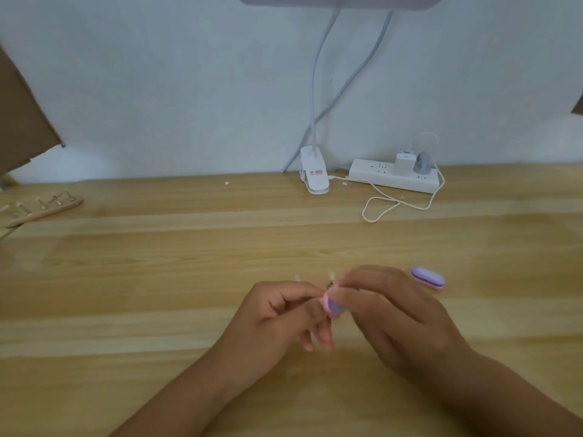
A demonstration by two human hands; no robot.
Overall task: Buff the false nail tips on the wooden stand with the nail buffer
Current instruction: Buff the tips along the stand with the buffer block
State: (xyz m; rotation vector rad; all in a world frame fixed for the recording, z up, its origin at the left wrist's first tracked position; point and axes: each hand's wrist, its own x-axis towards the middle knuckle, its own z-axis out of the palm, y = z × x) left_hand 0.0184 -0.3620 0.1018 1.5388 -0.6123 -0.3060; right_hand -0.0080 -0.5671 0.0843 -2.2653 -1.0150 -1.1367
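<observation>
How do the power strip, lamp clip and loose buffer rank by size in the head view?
1. Power strip
2. Lamp clip
3. Loose buffer, though it lies nearer the camera, so the last two are unsure.

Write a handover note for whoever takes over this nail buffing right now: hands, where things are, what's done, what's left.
Right hand grips the nail buffer.
Left hand is curled against it; what it pinches is too blurred to tell.
The wooden stand with nail tips sits far left, away from both hands.
A second buffer lies right of the hands.
Done: can't tell how many tips are buffed.
Left: likely the tips on the stand.
</observation>
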